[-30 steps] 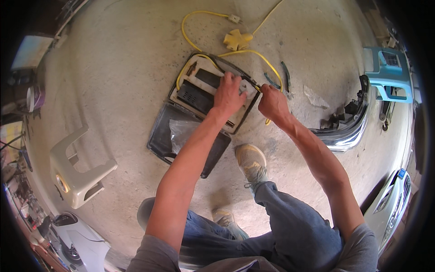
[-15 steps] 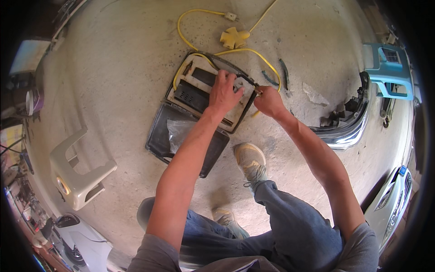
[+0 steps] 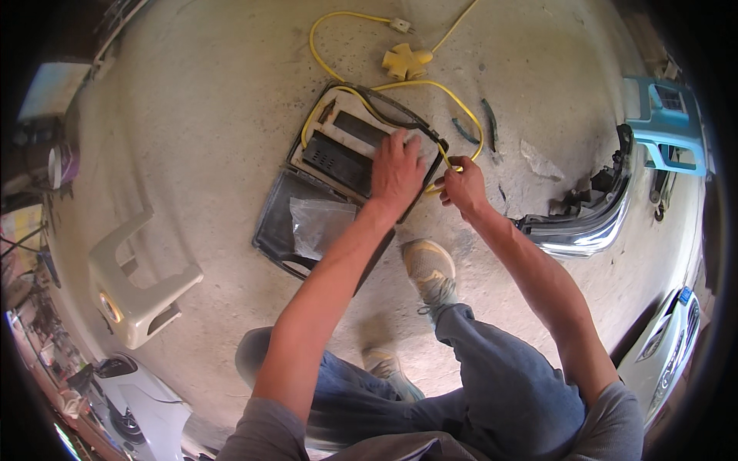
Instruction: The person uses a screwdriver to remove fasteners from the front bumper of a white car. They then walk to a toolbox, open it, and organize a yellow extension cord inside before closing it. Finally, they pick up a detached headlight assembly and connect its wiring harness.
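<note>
Head view: two hands, one held cord, one case, two stools.

Grey short sleeves on you, left sleeve and right sleeve alike, and the grey shirt bunches into folds at the near edge. Left hand bare, right hand bare! Down to faded blue jeans, creased at the knee, then beige-and-pale-grey trainers: a laced far shoe, a matching near shoe to its left.
</note>
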Motion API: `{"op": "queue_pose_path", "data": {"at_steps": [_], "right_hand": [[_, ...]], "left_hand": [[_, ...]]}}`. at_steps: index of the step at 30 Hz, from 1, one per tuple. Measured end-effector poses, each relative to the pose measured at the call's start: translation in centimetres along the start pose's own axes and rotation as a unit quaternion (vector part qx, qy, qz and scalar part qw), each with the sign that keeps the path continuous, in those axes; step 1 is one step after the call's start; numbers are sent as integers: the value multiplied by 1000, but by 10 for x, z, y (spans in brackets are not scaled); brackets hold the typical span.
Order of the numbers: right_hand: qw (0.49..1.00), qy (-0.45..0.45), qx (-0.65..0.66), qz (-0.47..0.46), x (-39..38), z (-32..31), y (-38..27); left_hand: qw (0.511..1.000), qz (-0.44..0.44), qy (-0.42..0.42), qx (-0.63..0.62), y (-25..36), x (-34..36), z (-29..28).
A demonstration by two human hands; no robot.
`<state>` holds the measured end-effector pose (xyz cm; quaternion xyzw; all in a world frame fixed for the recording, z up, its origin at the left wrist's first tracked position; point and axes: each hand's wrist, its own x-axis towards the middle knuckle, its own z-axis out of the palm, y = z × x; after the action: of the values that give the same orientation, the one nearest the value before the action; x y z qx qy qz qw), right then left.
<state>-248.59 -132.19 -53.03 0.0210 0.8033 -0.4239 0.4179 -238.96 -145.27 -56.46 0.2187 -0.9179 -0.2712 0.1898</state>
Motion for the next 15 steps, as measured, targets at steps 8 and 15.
{"op": "queue_pose_path", "data": {"at_steps": [8,15], "right_hand": [[990,-71,96,70,32,-13,-3],[989,-126,5,78,23,-3,-14]], "left_hand": [[964,-96,-5,-247,48,-57,-7],[954,-172,-27,-245,41,-75,1]]}}
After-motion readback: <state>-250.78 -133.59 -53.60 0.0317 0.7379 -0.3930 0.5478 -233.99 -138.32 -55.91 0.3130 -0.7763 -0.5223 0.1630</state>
